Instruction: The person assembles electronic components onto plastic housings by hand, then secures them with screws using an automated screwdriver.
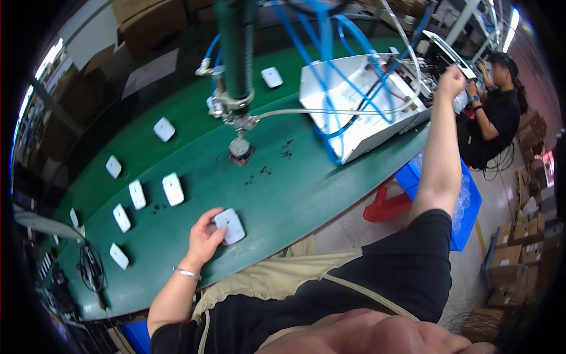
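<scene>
My left hand (204,239) grips a white rounded-corner plastic case (231,226) at the near edge of the green table, its thumb on the left side of the face and a few small dark holes showing. My right arm reaches far out to the right. At its end my right hand (451,84) is closed, beside the machine past the white sloped metal tray (348,100); what it holds, if anything, cannot be made out. Several similar white cases lie on the left, among them one case (173,189) and another (137,194).
A green post (237,53) with metal fittings and hoses stands over the table (283,194). Small black bits (265,170) lie scattered beside it. Below the right edge are a blue bin (466,206) and a red object (386,207). A co-worker (498,112) sits at far right.
</scene>
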The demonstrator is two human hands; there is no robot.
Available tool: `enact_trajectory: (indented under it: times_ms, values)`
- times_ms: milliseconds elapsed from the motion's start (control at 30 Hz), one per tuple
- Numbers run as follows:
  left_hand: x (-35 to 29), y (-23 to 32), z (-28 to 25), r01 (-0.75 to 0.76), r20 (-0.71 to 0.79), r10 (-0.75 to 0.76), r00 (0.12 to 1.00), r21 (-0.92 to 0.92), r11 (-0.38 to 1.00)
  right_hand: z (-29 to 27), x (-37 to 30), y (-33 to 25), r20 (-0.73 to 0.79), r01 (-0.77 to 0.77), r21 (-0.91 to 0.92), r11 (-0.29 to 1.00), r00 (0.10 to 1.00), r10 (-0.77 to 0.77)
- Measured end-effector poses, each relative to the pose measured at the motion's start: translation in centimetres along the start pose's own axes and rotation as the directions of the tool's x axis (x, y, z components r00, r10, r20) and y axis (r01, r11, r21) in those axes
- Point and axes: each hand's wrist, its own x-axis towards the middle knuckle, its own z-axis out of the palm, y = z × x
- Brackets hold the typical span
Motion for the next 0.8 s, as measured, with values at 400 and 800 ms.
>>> enact_trajectory:
  times_ms: [400, 800]
  values:
    - [-0.1, -0.3, -1.1, 0.02, 0.07, -0.015, 0.997, -0.07, 0.997, -14.4, -20.7, -39.6, 0.794, -0.481, 0.607, 0.633, 0.36, -0.49]
    - [-0.3, 0.0, -1.9, 0.066, 0.108, -0.039, 0.993, -0.264, 0.962, -2.0, -19.4, -33.7, 0.918, -0.714, 0.082, 0.696, 0.325, 0.226]
